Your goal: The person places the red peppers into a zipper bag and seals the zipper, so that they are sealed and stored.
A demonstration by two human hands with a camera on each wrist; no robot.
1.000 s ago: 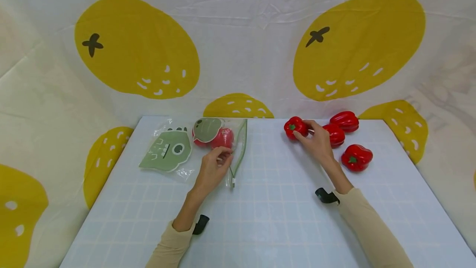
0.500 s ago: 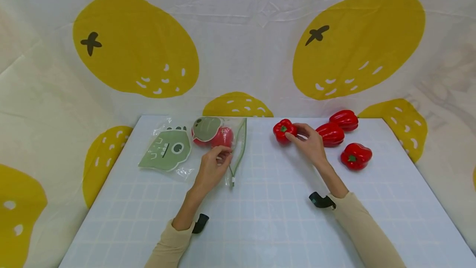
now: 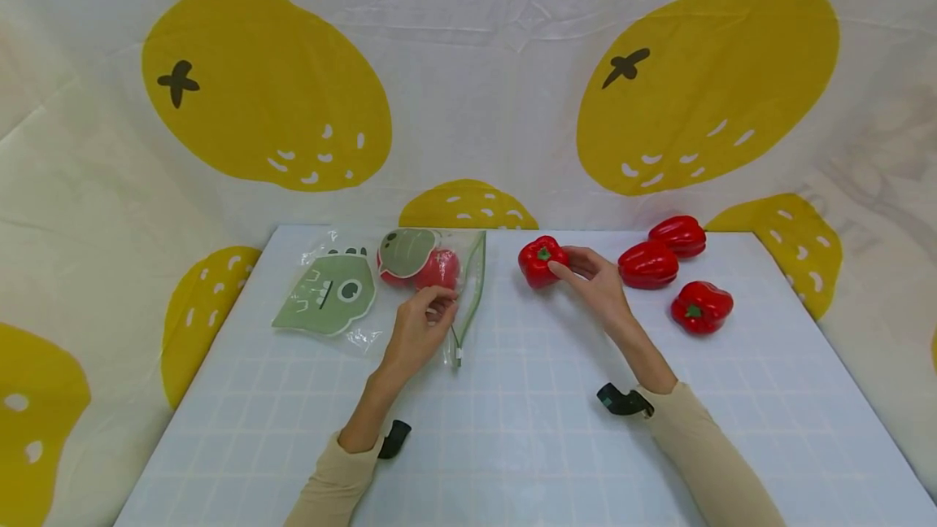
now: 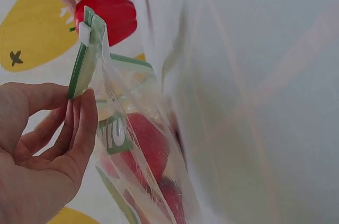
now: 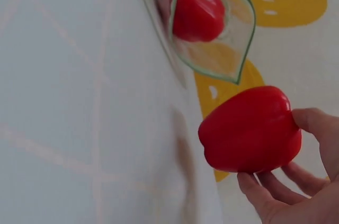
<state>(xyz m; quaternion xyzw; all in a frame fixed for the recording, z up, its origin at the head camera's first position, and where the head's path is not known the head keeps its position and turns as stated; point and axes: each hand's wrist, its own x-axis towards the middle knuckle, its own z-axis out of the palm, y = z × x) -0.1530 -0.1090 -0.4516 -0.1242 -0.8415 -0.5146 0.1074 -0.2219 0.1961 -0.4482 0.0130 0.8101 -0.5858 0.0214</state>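
A clear bag with a green rim [image 3: 476, 287] lies on its side at the back of the table, its mouth facing right and held apart. Red peppers [image 3: 437, 269] show inside it. The left hand [image 3: 420, 330] pinches the bag's edge near the white slider [image 4: 85, 33]. Held by its end in the right hand [image 3: 602, 291] is a red bell pepper [image 3: 538, 262], raised off the table to the right of the bag's mouth. In the right wrist view this pepper [image 5: 251, 131] is between thumb and fingertips, apart from the bag's rim [image 5: 249, 44].
To the right are three more red peppers: one at the back [image 3: 677, 236], one just in front of it [image 3: 647, 265] and one nearer [image 3: 701, 307]. A green monster print [image 3: 329, 295] on clear plastic lies at the left. A patterned cloth [image 3: 483, 104] hangs behind.
The right hand has carried its pepper left, away from the other peppers and closer to the bag's mouth. The left hand and the bag have stayed in place.
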